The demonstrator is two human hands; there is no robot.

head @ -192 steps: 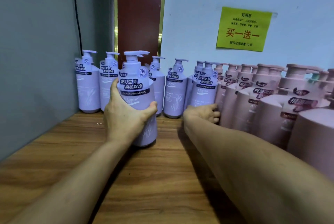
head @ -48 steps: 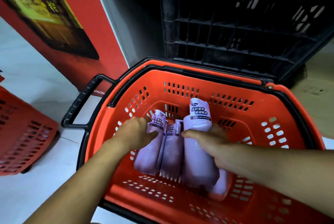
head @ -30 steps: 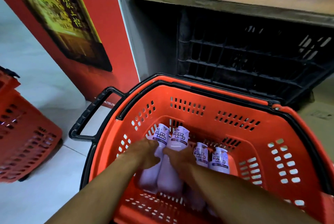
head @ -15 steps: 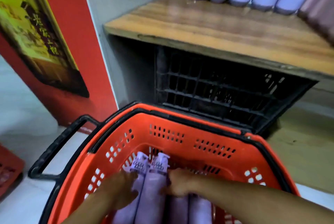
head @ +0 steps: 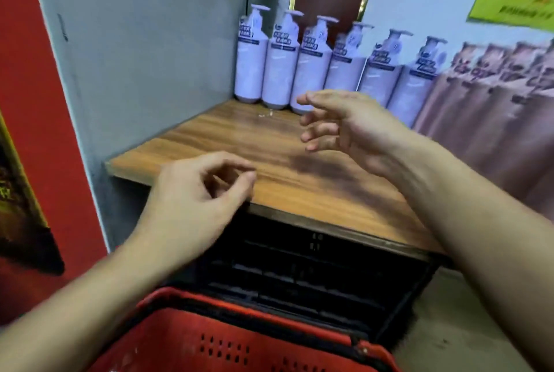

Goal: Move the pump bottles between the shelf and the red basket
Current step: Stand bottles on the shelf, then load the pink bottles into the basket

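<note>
Reaching over the wooden shelf (head: 227, 143), I have both hands empty: left hand (head: 192, 200) loosely curled, right hand (head: 344, 125) spread wide near the lilac pump bottles (head: 278, 65).

Pump bottles (head: 329, 62) in row at shelf (head: 269, 143) back; crate (head: 299, 275) under shelf; basket (head: 239, 341) before crate.

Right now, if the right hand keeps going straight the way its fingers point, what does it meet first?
Probably the lavender pump bottles at the back of the shelf. The right hand, open and empty, points left and toward that row, with only bare wood between. Which bottle is uncertain, since depth is unclear.
</note>
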